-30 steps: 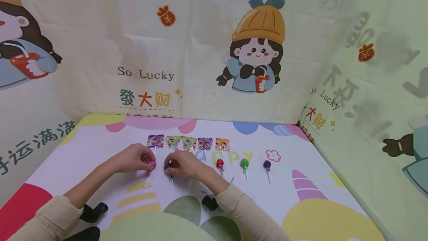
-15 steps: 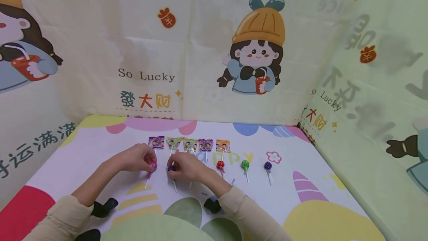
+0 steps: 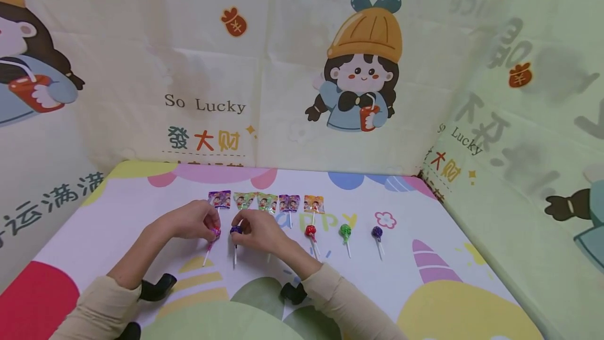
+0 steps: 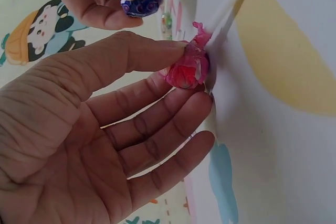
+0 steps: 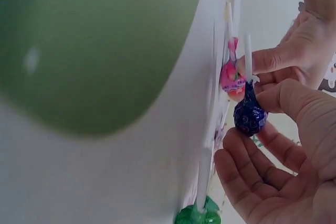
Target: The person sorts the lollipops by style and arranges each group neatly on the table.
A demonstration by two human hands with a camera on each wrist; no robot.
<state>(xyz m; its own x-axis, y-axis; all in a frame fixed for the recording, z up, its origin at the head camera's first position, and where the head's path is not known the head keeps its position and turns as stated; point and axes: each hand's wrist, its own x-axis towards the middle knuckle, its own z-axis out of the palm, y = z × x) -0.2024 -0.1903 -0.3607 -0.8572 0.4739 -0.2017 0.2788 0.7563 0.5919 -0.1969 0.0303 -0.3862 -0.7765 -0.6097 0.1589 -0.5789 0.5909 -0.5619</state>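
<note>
My left hand [image 3: 191, 220] pinches a pink-wrapped lollipop [image 4: 189, 69] by its candy head between thumb and index finger. Its white stick points toward my side of the table in the head view. Just to the right, my right hand [image 3: 260, 231] pinches a dark blue lollipop [image 5: 250, 115] between thumb and fingers, the stick also pointing to the near side. In the right wrist view a green lollipop [image 5: 199, 214] lies below that hand. In the head view the right hand hides its head, with only part of a stick showing.
Several lollipops in flat printed wrappers, such as the orange one [image 3: 313, 204], lie in a row behind my hands. To the right rest a red lollipop [image 3: 310, 231], a green one [image 3: 346, 232] and a purple one [image 3: 377, 232]. Printed cloth [image 3: 283, 77] walls the patterned tabletop [image 3: 358, 287].
My right hand has shifted slightly left with the dark blue lollipop, whose stick has swung from slanting right to pointing straight toward me. The left hand keeps its pinch on the pink lollipop.
</note>
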